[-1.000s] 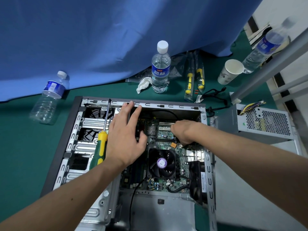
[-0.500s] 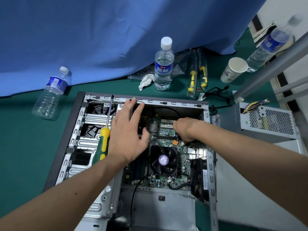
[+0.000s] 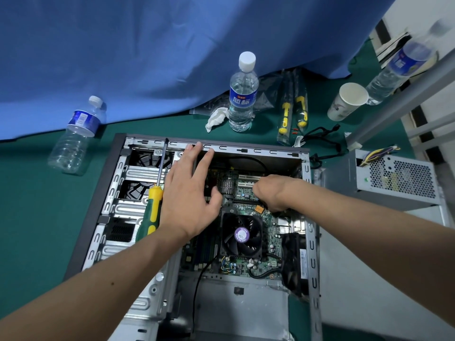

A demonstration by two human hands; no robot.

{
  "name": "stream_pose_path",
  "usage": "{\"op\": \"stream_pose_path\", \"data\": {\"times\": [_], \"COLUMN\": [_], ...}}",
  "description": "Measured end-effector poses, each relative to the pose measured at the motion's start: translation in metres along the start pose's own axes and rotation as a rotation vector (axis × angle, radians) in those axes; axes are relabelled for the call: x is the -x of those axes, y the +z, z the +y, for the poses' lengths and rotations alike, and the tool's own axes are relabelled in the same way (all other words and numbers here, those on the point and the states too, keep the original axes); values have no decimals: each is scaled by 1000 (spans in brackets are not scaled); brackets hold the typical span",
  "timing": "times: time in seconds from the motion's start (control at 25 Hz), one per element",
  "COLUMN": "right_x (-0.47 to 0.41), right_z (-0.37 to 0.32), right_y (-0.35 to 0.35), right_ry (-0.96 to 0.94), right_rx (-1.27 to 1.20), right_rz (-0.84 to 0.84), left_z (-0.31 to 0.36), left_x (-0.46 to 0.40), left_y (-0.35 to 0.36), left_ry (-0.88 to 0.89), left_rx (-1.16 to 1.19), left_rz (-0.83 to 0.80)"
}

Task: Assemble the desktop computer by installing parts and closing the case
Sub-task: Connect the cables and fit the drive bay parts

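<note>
Reaching into the case [image 3: 311, 242], left hand [image 3: 189, 200] lies flat-fingered, right hand [image 3: 269, 193] curls downward, fingertips hidden, grip unclear.

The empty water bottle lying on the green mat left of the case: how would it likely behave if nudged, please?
The empty water bottle lies on its side, so it would probably roll. It looks clear and empty, so likely very light and easily knocked. Its thin ribbed wall may dent under a firm grip.
</note>
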State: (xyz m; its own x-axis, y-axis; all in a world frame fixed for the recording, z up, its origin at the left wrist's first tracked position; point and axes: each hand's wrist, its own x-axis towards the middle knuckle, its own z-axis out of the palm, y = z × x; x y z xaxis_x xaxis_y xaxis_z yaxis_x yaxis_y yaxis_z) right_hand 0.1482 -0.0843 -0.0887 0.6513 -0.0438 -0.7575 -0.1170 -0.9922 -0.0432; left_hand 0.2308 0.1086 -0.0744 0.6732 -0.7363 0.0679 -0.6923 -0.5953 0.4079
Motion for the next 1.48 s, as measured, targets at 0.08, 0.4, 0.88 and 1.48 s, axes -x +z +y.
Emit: {"op": "stream_pose_path", "data": {"times": [0.08,0.4,0.88,1.48], "right_x": [0,-2,5,15], "right_z": [1,0,-3,-8], "right_y": [1,1,-3,-9], "right_ry": [10,43,1,-67], "right_rx": [-25,-23,56,130], "right_rz": [2,1,-54,-116], "left_z": [0,1,1,1], "left_x": [0,0,0,1], "left_y": [0,-1,-1,1], "left_ry": [-2,-1,1,4], "left_rx": [2,8,11,6], "left_rz": [-4,3,5,11]}}
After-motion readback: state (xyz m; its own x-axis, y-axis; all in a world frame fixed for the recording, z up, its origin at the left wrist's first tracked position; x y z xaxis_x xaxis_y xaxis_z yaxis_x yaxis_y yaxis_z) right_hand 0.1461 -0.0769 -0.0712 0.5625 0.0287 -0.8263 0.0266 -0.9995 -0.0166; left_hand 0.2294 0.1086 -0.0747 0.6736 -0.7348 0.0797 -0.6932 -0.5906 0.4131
